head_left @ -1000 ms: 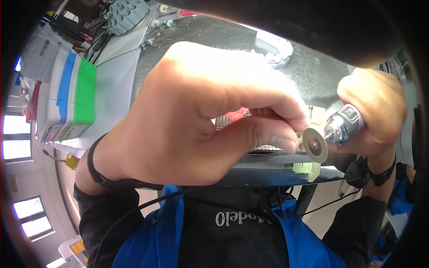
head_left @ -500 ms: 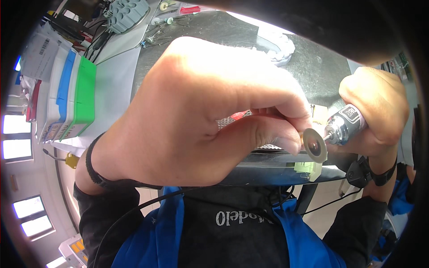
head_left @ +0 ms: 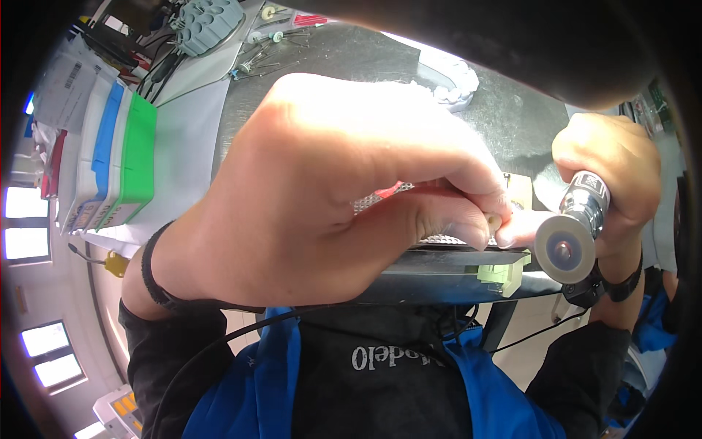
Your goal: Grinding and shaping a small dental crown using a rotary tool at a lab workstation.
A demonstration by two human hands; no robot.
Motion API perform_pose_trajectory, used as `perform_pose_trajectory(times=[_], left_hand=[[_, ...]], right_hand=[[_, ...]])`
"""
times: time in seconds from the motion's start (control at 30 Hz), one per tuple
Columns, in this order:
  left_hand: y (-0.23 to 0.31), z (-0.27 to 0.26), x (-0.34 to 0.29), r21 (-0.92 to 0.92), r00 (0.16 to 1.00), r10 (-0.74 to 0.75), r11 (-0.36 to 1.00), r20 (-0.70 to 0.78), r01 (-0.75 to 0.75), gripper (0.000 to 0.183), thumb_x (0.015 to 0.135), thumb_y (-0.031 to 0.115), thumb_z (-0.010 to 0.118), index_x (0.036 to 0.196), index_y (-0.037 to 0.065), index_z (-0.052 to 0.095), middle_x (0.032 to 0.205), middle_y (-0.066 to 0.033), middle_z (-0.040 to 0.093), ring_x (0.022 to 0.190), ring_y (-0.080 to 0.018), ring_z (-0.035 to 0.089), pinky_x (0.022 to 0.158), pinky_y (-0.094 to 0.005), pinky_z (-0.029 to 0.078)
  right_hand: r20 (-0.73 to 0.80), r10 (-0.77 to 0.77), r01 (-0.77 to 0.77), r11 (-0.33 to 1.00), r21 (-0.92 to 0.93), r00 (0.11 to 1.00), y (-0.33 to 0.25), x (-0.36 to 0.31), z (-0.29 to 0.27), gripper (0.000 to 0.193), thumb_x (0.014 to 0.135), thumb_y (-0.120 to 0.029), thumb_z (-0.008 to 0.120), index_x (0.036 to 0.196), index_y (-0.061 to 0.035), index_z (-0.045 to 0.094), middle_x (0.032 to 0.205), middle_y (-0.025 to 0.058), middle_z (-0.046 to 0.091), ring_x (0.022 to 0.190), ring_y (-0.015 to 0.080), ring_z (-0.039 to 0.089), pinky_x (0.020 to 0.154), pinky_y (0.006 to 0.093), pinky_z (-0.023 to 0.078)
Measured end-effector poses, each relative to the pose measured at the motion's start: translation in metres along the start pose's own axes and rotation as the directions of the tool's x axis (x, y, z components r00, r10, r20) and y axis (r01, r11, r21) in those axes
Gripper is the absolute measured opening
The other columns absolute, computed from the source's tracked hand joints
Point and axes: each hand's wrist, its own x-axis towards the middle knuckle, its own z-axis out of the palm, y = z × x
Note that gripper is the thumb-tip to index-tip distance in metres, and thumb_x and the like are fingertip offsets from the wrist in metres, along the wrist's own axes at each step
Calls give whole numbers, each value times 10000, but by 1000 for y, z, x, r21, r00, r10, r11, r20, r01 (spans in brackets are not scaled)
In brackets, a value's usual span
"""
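My left hand (head_left: 365, 190) is closed, thumb and forefinger pinching a small tooth-coloured dental piece (head_left: 494, 221). Wrapped in my right hand (head_left: 614, 164) is a silver rotary handpiece (head_left: 587, 194). At its tip sits a round, pale polishing disc (head_left: 565, 249) with a darker centre, a little right of the dental piece and apart from it. One finger of my right hand reaches across behind the disc to the left fingertips. Whether the disc is spinning cannot be told. Beyond my left hand, a white dental cast (head_left: 455, 86) lies on the dark bench top (head_left: 512, 117).
Mounted rotary tools (head_left: 263, 55) lie near a grey holder (head_left: 208, 28) at the far left. Green, blue and white trays (head_left: 135, 150) stand left. A dark rounded shape (head_left: 526, 44) overhangs the top. Pale green tape and a peg (head_left: 512, 276) sit at the bench's near edge.
The handpiece and its disc have moved right and nearer, away from the left fingertips. The disc now faces up more fully, and the pinched dental piece has come into sight.
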Motion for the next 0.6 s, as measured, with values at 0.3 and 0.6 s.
perform_pose_trajectory(times=[0.3, 0.6], left_hand=[[-1, 6, 1, -116, 998, -27, 993, -57, 20, 233, 760, -77, 739, 992, -57, 726, 928, -181, 735, 884, -272, 710, 790, -356, 555], [5, 5, -1, -282, 981, -195, 942, -15, 183, 154, 847, -94, 672, 1001, -98, 678, 976, -191, 721, 973, -284, 709, 860, -382, 566]], right_hand=[[-65, 71, -69, 997, 32, 995, 2, -6, 7, 426, 658, -306, 825, 894, -10, 631, 699, 82, 610, 526, 202, 561, 497, 305, 385], [-108, 73, -72, 997, 19, 991, 1, -5, 10, 457, 609, -312, 869, 885, -27, 642, 731, 77, 647, 562, 212, 606, 518, 312, 431]])
